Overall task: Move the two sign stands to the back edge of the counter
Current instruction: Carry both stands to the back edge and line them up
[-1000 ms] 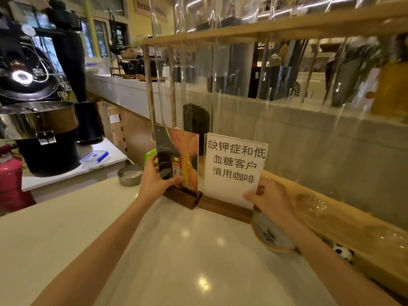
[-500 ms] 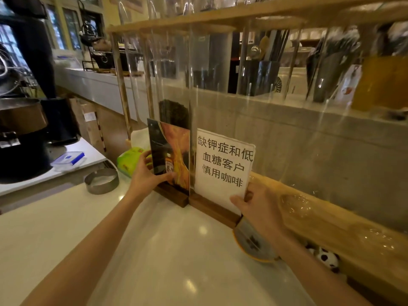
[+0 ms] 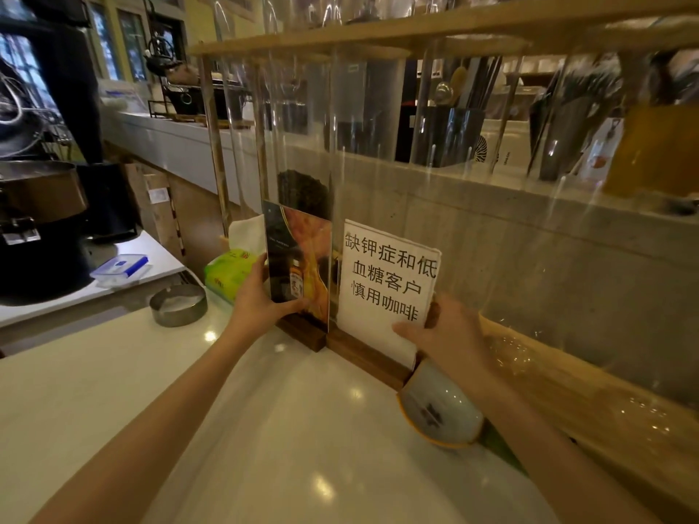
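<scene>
Two sign stands on dark wooden bases stand side by side at the back edge of the pale counter [image 3: 264,429], against a wooden rail. The left one is a picture sign stand [image 3: 299,266] with a bottle photo; my left hand [image 3: 261,300] grips its left edge, thumb on the front. The right one is a white text sign stand [image 3: 386,281] with black Chinese characters; my right hand [image 3: 446,334] holds its lower right corner. Both stands are upright and their bases touch end to end.
A pale bowl [image 3: 438,410] with a yellow rim lies under my right wrist. A green tissue pack [image 3: 227,274] and a round metal tin [image 3: 177,304] sit to the left. Tall clear tubes in a wooden rack [image 3: 416,28] rise behind the stands.
The view has shifted a little; both hands keep their hold on the stands, which stay together at the rail. No clear movement of the stands themselves.
</scene>
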`<control>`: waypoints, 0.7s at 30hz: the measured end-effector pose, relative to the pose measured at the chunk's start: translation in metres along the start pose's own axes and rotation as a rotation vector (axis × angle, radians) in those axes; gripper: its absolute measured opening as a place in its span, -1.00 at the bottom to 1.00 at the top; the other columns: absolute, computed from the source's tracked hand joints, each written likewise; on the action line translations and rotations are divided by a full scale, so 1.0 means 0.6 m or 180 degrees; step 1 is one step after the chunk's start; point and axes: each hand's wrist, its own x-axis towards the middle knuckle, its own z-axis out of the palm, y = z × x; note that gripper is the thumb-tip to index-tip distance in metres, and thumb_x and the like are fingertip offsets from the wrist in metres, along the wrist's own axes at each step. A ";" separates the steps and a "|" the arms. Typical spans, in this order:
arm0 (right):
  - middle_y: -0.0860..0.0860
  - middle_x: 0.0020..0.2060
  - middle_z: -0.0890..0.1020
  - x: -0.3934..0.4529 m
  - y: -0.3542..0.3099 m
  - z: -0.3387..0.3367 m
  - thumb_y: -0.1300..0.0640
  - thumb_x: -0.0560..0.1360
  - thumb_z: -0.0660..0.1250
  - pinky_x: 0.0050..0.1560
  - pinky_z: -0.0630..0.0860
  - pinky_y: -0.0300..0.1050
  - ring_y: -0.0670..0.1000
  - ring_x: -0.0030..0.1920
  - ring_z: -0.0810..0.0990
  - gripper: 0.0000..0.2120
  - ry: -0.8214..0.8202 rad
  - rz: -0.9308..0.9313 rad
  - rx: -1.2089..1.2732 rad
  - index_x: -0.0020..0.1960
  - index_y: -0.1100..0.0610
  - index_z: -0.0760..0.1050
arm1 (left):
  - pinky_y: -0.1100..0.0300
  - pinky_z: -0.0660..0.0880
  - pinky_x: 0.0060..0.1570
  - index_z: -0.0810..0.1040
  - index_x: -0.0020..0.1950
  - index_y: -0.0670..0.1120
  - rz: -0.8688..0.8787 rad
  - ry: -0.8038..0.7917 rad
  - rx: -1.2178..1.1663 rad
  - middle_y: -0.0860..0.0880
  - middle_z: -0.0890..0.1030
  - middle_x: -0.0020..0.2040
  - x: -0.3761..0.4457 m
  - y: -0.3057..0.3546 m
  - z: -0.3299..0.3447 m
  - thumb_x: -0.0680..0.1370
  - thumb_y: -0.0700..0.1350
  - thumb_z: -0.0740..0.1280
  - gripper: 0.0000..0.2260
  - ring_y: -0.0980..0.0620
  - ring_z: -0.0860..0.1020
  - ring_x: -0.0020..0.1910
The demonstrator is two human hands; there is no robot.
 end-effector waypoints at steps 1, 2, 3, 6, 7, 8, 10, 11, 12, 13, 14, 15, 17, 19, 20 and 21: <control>0.01 0.11 0.63 0.006 -0.008 -0.006 0.19 0.34 0.46 -0.07 0.56 -0.16 0.00 0.06 0.59 -0.57 0.0022 -0.0015 0.0039 0.17 0.08 0.44 | -0.05 0.39 0.27 0.14 0.44 -0.08 0.0064 -0.0013 0.0050 -0.14 0.41 0.37 -0.003 0.006 0.001 0.26 -0.12 0.54 -0.14 -0.12 0.38 0.35; -0.01 0.09 0.63 0.011 -0.019 -0.013 0.19 0.34 0.46 -0.06 0.58 -0.10 0.00 0.06 0.59 -0.57 0.0038 -0.0047 0.0107 0.17 0.07 0.43 | -0.05 0.40 0.27 0.16 0.43 -0.08 0.0121 -0.0028 0.0079 -0.13 0.41 0.37 -0.007 0.011 0.001 0.27 -0.12 0.54 -0.17 -0.12 0.38 0.34; -0.03 0.06 0.62 0.015 -0.034 -0.020 0.19 0.35 0.45 -0.08 0.59 -0.09 -0.01 0.05 0.59 -0.57 0.0055 -0.0094 0.0170 0.17 0.06 0.41 | -0.06 0.40 0.27 0.17 0.42 -0.07 0.0144 -0.0047 0.0093 -0.13 0.41 0.37 -0.010 0.018 -0.002 0.28 -0.11 0.53 -0.19 -0.12 0.38 0.34; -0.04 -0.01 0.58 0.039 -0.081 -0.043 0.17 0.38 0.42 -0.17 0.57 -0.17 -0.02 -0.05 0.59 -0.61 0.0094 -0.0442 0.0097 0.16 0.05 0.40 | -0.04 0.41 0.29 0.19 0.42 -0.07 0.0123 -0.0172 0.0086 -0.11 0.42 0.37 -0.015 0.042 -0.017 0.30 -0.07 0.51 -0.22 -0.11 0.40 0.33; -0.05 -0.06 0.57 0.051 -0.096 -0.048 0.15 0.39 0.41 -0.21 0.53 -0.23 -0.04 -0.08 0.57 -0.63 0.0046 -0.0586 0.0019 0.15 0.05 0.40 | -0.02 0.43 0.27 0.20 0.42 -0.07 0.0129 -0.0251 0.0100 -0.11 0.43 0.36 -0.017 0.050 -0.023 0.30 -0.06 0.50 -0.23 -0.11 0.42 0.32; -0.07 -0.12 0.54 0.062 -0.112 -0.051 0.13 0.40 0.40 -0.25 0.47 -0.28 -0.08 -0.12 0.55 -0.65 -0.0040 -0.0713 -0.0092 0.14 0.06 0.41 | 0.02 0.44 0.25 0.22 0.41 -0.06 0.0125 -0.0340 0.0118 -0.10 0.44 0.35 -0.019 0.058 -0.028 0.31 -0.05 0.50 -0.25 -0.09 0.43 0.30; -0.09 -0.16 0.51 0.082 -0.141 -0.049 0.09 0.42 0.37 -0.26 0.40 -0.31 -0.11 -0.15 0.52 -0.73 -0.0262 -0.0947 -0.0465 0.09 0.07 0.44 | 0.12 0.41 0.19 0.23 0.40 -0.05 0.0074 -0.0507 0.0121 -0.07 0.43 0.34 -0.027 0.072 -0.036 0.33 -0.04 0.48 -0.28 -0.06 0.42 0.29; -0.07 -0.14 0.53 0.093 -0.153 -0.044 0.07 0.43 0.35 -0.23 0.41 -0.31 -0.09 -0.12 0.53 -0.76 -0.0359 -0.1074 -0.0713 0.07 0.07 0.46 | 0.15 0.40 0.16 0.24 0.40 -0.05 0.0028 -0.0581 0.0133 -0.06 0.43 0.34 -0.031 0.077 -0.040 0.34 -0.03 0.47 -0.30 -0.06 0.42 0.30; -0.05 -0.11 0.54 0.102 -0.166 -0.038 0.06 0.44 0.34 -0.21 0.42 -0.30 -0.06 -0.10 0.54 -0.78 -0.0445 -0.1209 -0.0941 0.06 0.08 0.48 | 0.16 0.39 0.15 0.25 0.40 -0.06 -0.0003 -0.0640 0.0189 -0.06 0.43 0.34 -0.035 0.081 -0.043 0.36 -0.03 0.46 -0.33 -0.05 0.42 0.29; -0.03 -0.09 0.55 0.111 -0.179 -0.031 0.05 0.45 0.32 -0.19 0.42 -0.29 -0.04 -0.08 0.54 -0.78 -0.0546 -0.1308 -0.1115 0.06 0.10 0.49 | 0.16 0.40 0.14 0.28 0.39 -0.08 -0.0024 -0.0663 0.0301 -0.07 0.44 0.33 -0.038 0.083 -0.045 0.37 -0.02 0.44 -0.36 -0.05 0.43 0.28; -0.02 -0.07 0.55 0.118 -0.190 -0.022 0.05 0.46 0.31 -0.17 0.44 -0.28 -0.03 -0.06 0.53 -0.78 -0.0674 -0.1375 -0.1235 0.07 0.11 0.49 | 0.18 0.41 0.12 0.32 0.37 -0.09 -0.0027 -0.0646 0.0421 -0.07 0.46 0.31 -0.041 0.081 -0.047 0.39 -0.02 0.43 -0.40 -0.03 0.45 0.23; 0.00 -0.06 0.55 0.125 -0.200 -0.011 0.05 0.47 0.30 -0.13 0.46 -0.24 -0.01 -0.05 0.54 -0.78 -0.0809 -0.1421 -0.1319 0.07 0.12 0.49 | 0.20 0.41 0.08 0.36 0.33 -0.10 -0.0018 -0.0596 0.0507 -0.08 0.49 0.27 -0.045 0.078 -0.046 0.40 -0.04 0.42 -0.46 0.01 0.47 0.16; 0.04 -0.04 0.57 0.138 -0.213 0.011 0.04 0.48 0.29 -0.02 0.52 -0.10 0.03 -0.02 0.55 -0.77 -0.1005 -0.1536 -0.1454 0.07 0.15 0.50 | 0.24 0.43 -0.01 0.44 0.25 -0.11 -0.0051 -0.0511 0.0589 -0.08 0.56 0.20 -0.054 0.068 -0.040 0.43 -0.09 0.39 -0.59 0.08 0.48 0.00; 0.10 0.01 0.60 0.149 -0.220 0.030 0.04 0.49 0.28 0.06 0.54 0.00 0.07 -0.01 0.57 -0.75 -0.1087 -0.1597 -0.1501 0.08 0.17 0.50 | 0.26 0.42 -0.07 0.48 0.21 -0.12 -0.0156 -0.0559 0.0755 -0.09 0.59 0.13 -0.062 0.056 -0.028 0.46 -0.10 0.36 -0.67 0.04 0.52 -0.03; 0.12 0.02 0.61 0.154 -0.223 0.039 0.05 0.49 0.27 0.07 0.54 0.01 0.08 -0.01 0.57 -0.74 -0.1109 -0.1592 -0.1540 0.09 0.18 0.50 | 0.28 0.40 -0.09 0.49 0.19 -0.14 -0.0203 -0.0606 0.0849 -0.11 0.60 0.11 -0.065 0.049 -0.023 0.47 -0.10 0.35 -0.69 0.00 0.54 0.00; 0.14 0.01 0.61 0.159 -0.227 0.047 0.06 0.49 0.26 0.06 0.54 0.03 0.09 -0.01 0.58 -0.74 -0.1135 -0.1559 -0.1609 0.09 0.19 0.51 | 0.31 0.38 -0.12 0.51 0.16 -0.16 -0.0238 -0.0628 0.0900 -0.13 0.61 0.10 -0.067 0.041 -0.018 0.48 -0.10 0.34 -0.71 -0.03 0.55 0.02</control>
